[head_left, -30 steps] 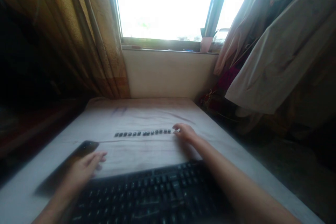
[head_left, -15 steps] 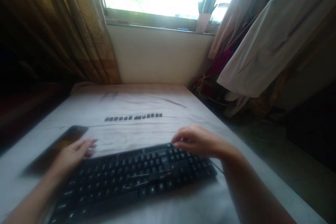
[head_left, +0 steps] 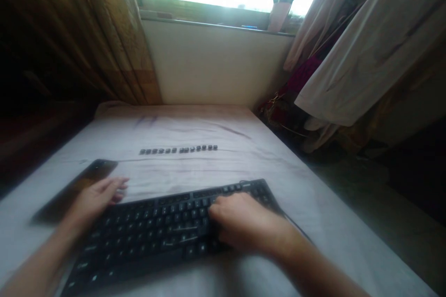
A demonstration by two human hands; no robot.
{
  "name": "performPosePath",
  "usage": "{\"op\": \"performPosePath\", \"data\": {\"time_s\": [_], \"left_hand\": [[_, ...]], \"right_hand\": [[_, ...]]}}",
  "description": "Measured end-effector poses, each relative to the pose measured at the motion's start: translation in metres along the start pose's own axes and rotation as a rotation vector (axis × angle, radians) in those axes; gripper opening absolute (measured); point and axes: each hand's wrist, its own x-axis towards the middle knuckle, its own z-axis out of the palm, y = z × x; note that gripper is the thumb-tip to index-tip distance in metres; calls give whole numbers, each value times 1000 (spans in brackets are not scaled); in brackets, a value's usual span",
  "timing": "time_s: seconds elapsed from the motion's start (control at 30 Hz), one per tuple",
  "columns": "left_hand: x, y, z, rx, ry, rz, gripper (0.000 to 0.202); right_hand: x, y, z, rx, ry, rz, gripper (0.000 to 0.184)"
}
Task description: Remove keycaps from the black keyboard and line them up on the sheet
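Note:
A black keyboard (head_left: 146, 236) lies on the pale cloth, with gaps in its top row of keys. On top of it rests a wire keycap puller (head_left: 184, 229), its two thin metal prongs pointing left. My right hand (head_left: 244, 222) is over the right part of the keyboard, fingers curled around the puller's dark handle end, which they hide. Loosely bent and holding nothing, my left hand (head_left: 99, 199) is at the keyboard's upper left corner, fingers slightly apart. Beyond the keyboard, several small dark keycaps (head_left: 177, 150) form a row on the cloth.
A dark phone-like slab (head_left: 75, 190) lies left, partly behind my left hand. The keyboard cable (head_left: 299, 229) runs off to the right. A curtain (head_left: 114, 32) hangs at left, clothes (head_left: 355, 60) at right, and a cup (head_left: 278, 16) stands on the windowsill.
My right hand has moved from the keyboard's upper right edge down and left onto the puller's handle. The left hand has barely moved. The view has tilted slightly.

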Motion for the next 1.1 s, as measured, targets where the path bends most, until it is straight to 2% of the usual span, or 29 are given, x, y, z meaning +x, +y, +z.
{"op": "performPosePath", "data": {"time_s": [0.13, 0.27, 0.37, 0.47, 0.57, 0.67, 0.73, 0.83, 0.97, 1.1], "left_hand": [[-1, 2, 1, 4, 25, 5, 78], [1, 1, 2, 11, 40, 7, 80], [1, 2, 2, 14, 52, -16, 79], [0, 5, 2, 24, 69, -15, 76], [-2, 8, 3, 33, 76, -33, 80], [-1, 7, 3, 32, 74, -40, 87], [1, 5, 3, 36, 78, -48, 88], [5, -1, 3, 40, 93, -58, 85], [7, -6, 2, 48, 105, -63, 80], [9, -12, 0, 90, 95, -69, 76]], "right_hand": [[4, -4, 14, -6, 48, -51, 16], [6, -6, 19, 14, 77, -48, 17], [8, -6, 18, 28, 74, -68, 14], [7, 5, 7, 77, 82, -78, 9], [-2, 33, -13, 287, 156, 6, 6], [-15, 70, -28, 717, 342, 137, 2], [-21, 91, -31, 992, 458, 191, 13], [-22, 108, -27, 1181, 563, 241, 29], [-10, 111, -15, 1275, 550, 238, 36], [7, 109, 2, 1270, 467, 205, 30]]}}
